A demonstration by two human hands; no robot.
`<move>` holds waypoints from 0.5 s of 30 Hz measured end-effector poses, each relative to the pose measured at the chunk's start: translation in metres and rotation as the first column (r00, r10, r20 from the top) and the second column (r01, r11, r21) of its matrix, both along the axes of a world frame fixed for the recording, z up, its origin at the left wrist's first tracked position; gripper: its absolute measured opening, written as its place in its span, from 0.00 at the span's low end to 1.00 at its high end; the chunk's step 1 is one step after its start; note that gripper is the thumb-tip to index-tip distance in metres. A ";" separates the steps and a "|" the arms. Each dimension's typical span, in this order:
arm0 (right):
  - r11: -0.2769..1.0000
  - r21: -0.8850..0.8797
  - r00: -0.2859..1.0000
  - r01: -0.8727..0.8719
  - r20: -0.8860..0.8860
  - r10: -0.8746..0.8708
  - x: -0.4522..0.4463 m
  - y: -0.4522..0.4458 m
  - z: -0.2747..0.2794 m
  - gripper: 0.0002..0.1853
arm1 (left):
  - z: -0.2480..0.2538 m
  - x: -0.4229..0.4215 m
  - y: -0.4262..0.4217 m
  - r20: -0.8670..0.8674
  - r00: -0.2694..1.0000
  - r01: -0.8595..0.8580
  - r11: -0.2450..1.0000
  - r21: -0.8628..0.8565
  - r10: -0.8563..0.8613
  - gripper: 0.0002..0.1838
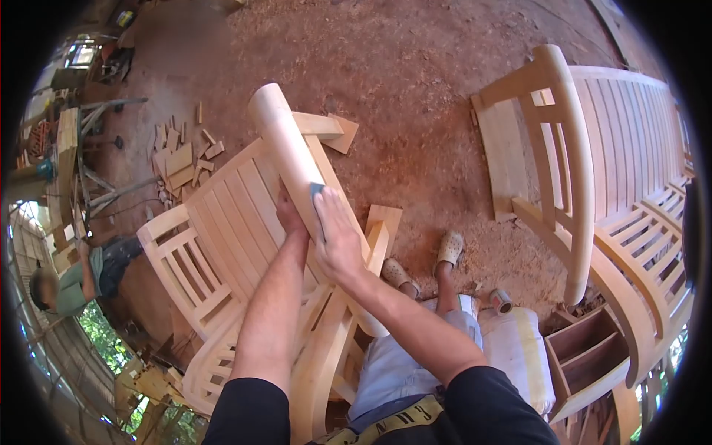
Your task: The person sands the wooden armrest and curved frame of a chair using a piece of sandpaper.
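Slatted wooden seat [236, 204] in front of wearer, using it as reference. Second slatted seat [630, 126] well off to its right. White sack [515, 352] also to its right, nearer wearer. Rounded rail [285, 141] runs along its right side. Right hand [336, 233] on that rail, fingers straight and together. Left hand [289, 215] at rail's left, fingers mostly hidden, can't tell how closed. Dark pad [317, 190] held under right hand against rail

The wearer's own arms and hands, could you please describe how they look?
Short black sleeves leave the forearms bare. No glove shows on the right hand or the partly hidden left hand, and no watch or bracelet is visible.
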State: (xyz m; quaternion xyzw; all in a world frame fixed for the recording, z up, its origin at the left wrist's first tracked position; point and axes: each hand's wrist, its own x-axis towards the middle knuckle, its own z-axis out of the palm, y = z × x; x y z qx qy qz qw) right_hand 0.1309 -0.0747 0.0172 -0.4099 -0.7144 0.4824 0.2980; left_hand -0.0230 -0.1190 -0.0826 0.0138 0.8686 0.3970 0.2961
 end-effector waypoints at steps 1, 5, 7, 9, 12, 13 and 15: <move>0.999 0.031 1.000 -0.013 0.008 0.012 0.004 -0.002 0.000 0.26 | 0.002 0.001 0.000 -0.018 1.000 0.021 1.000 0.003 -0.021 0.35; 0.981 -0.181 0.997 0.067 -0.026 -0.073 -0.052 0.040 -0.010 0.28 | -0.013 -0.002 -0.004 -0.055 0.997 0.056 0.984 0.171 -0.047 0.36; 0.940 -0.341 0.999 0.016 -0.040 -0.031 -0.067 0.058 -0.014 0.29 | -0.027 -0.005 -0.014 -0.057 0.997 0.055 0.967 0.248 -0.042 0.36; 0.998 -0.041 0.998 0.055 -0.027 -0.057 -0.037 0.030 -0.010 0.27 | -0.034 -0.009 -0.016 -0.060 0.996 0.072 0.965 0.252 -0.059 0.36; 0.985 0.157 0.998 0.070 -0.012 -0.069 -0.013 0.008 -0.006 0.25 | 0.003 0.000 0.000 0.025 1.000 -0.014 1.000 -0.010 0.014 0.34; 0.980 0.185 0.998 0.069 -0.010 -0.068 -0.012 0.011 -0.002 0.25 | -0.015 -0.006 -0.009 0.022 1.000 0.010 0.995 0.101 -0.013 0.34; 0.984 -0.172 0.999 0.052 0.009 -0.051 -0.049 0.048 -0.005 0.26 | -0.039 -0.015 -0.019 0.015 0.999 0.036 0.972 0.232 -0.041 0.34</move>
